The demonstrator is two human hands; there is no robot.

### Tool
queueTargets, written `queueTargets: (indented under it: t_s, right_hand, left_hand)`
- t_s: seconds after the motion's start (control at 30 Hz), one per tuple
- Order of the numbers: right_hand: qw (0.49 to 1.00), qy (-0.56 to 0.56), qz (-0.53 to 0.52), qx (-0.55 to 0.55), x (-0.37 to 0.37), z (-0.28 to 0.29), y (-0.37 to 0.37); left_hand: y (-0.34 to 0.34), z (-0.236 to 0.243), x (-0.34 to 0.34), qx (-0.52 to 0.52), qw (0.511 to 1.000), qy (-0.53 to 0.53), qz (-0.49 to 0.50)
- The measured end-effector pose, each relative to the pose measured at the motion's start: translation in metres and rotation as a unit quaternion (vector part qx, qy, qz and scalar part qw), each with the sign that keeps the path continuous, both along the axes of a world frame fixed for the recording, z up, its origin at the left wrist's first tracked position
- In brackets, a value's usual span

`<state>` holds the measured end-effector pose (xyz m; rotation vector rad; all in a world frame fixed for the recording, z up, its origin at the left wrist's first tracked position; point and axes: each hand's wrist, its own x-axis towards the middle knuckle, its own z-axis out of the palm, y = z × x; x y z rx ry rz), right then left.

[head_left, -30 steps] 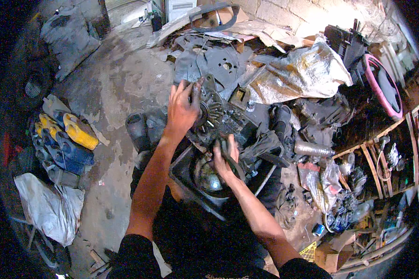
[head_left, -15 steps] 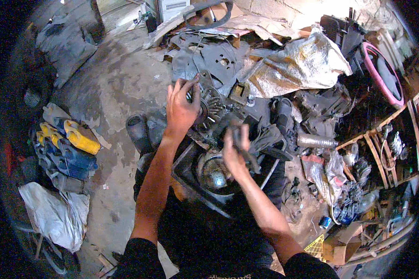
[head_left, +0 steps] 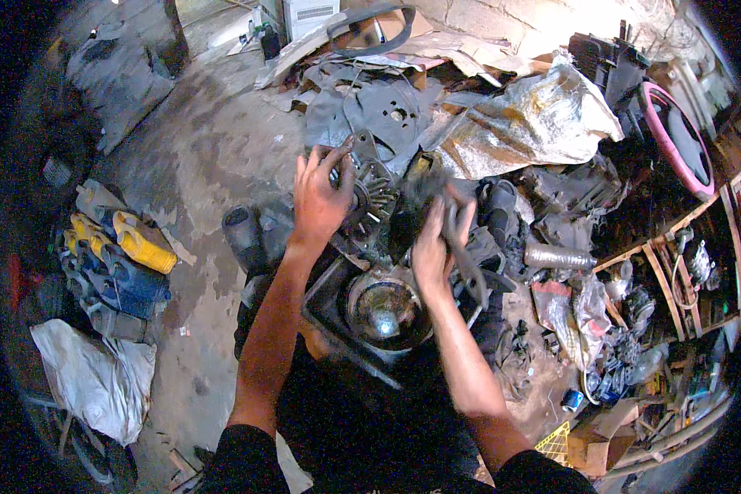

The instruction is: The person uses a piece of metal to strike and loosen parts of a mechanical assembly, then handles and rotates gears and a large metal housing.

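Note:
My left hand rests flat, fingers spread, on a greasy geared metal assembly on the floor in front of me. Just to its right, my right hand grips a dark metal wrench, which points down and to the right; the hand is blurred. Below both hands sits a dark square tray holding a round shiny metal bowl-like part.
Yellow and blue plastic cans lie at the left with a white sack below them. A crumpled grey-white sack, a pink ring and wooden shelves of parts fill the right. Bare concrete floor shows upper left.
My right hand has lifted with the wrench from over the bowl-like part up toward the geared assembly. My left hand has stayed on the assembly.

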<state>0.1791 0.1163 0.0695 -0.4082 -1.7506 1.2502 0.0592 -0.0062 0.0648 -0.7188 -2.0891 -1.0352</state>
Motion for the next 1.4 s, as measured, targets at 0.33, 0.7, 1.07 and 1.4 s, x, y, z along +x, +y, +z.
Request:
queueTargets:
  t_s: [0.33, 0.7, 1.07, 1.4]
  right_hand:
    - [0.956, -0.183, 0.169, 0.154, -0.003, -0.036, 0.039]
    - [0.94, -0.14, 0.231, 0.209, -0.006, -0.029, 0.057]
    - [0.954, -0.147, 0.191, 0.18, -0.02, -0.014, 0.053]
    - [0.979, -0.097, 0.153, 0.089, -0.047, 0.044, 0.05]
  left_hand:
    - [0.005, -0.007, -0.009, 0.01, 0.998, 0.056, 0.019]
    - [0.007, -0.005, -0.012, 0.023, 0.998, 0.053, 0.013]
    - [0.002, -0.01, -0.012, 0.015, 0.998, 0.056, 0.038]
    - [0.004, -0.012, -0.005, 0.079, 0.996, -0.033, 0.009]
